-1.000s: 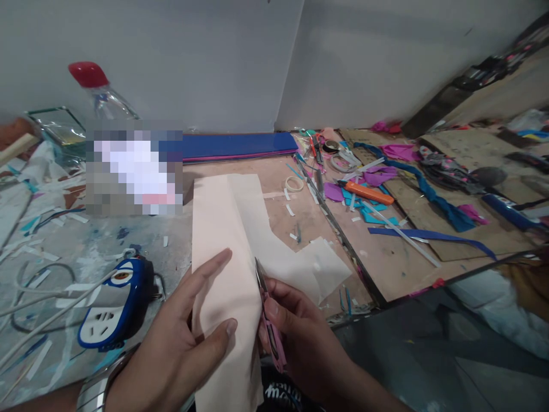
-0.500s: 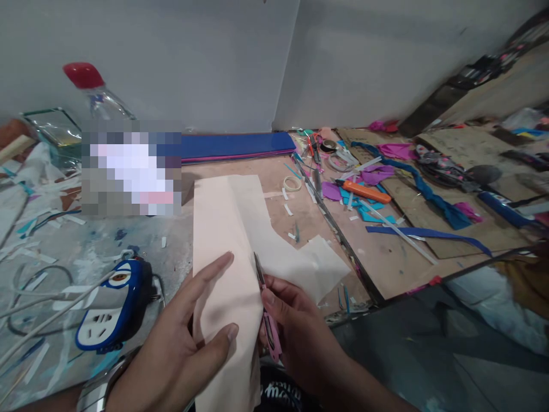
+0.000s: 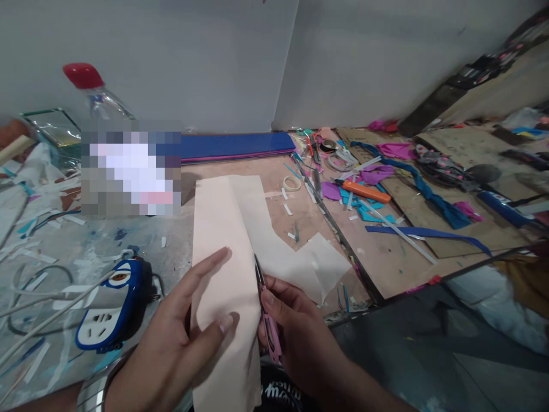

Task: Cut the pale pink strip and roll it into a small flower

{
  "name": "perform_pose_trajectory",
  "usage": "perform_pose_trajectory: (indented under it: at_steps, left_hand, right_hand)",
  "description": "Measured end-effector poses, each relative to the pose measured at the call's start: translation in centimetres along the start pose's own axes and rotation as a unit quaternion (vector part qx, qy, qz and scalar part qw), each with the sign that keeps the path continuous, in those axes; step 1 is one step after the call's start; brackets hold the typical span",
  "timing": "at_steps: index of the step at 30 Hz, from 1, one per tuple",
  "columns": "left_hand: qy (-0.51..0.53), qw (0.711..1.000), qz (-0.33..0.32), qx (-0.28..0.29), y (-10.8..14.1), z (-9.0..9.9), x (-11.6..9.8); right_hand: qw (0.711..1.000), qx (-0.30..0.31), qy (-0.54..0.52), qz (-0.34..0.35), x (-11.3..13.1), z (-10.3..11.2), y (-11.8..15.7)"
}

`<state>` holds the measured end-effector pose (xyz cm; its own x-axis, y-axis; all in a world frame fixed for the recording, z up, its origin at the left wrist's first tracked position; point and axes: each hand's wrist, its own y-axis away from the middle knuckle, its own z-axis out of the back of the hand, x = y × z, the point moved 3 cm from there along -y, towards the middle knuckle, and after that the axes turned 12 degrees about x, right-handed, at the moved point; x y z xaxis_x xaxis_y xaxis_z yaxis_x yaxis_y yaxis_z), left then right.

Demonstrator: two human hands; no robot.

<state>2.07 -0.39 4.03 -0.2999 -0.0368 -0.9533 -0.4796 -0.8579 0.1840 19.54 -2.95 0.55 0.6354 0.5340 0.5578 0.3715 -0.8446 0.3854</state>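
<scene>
A pale pink sheet (image 3: pixel 218 229), which looks like paper or thin foam, lies in front of me and reaches down past the table's edge. My left hand (image 3: pixel 184 326) holds its left side, thumb and index finger spread on top, the other fingers hidden beneath. Along the right side of the sheet, my right hand (image 3: pixel 295 320) grips a pair of scissors (image 3: pixel 270 335) with pink handles and dark blades. The blades point away from me, at the cut edge. A paler cut-out portion (image 3: pixel 309 260) of sheet spreads to the right under the blades.
A blue and white power strip (image 3: pixel 109 306) with cables sits at left. Behind stand a red-capped bottle (image 3: pixel 83 75) and a stack of blue sheets (image 3: pixel 240 146). To the right lie an orange utility knife (image 3: pixel 366 190), a tape roll (image 3: pixel 292 183), and coloured scraps.
The left hand has shifted slightly to the left and the sheet has moved a little with it. The right hand and scissors stay nearly in place.
</scene>
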Motion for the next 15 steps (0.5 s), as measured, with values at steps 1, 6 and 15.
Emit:
perform_pose_trajectory:
  at_steps: [1,6,15]
  left_hand:
    - [-0.008,1.0,0.0,-0.009,-0.1,0.2,0.0]
    - [-0.045,0.998,0.034,-0.034,-1.0,1.0,0.6]
    - [-0.011,0.998,0.032,-0.049,-1.0,0.2,0.0]
  right_hand:
    - [1.0,0.004,-0.004,-0.001,0.0,-0.1,0.1]
    - [0.999,0.013,-0.037,0.005,0.0,-0.4,0.3]
    - [0.999,-0.024,-0.041,-0.002,-0.5,-0.1,0.4]
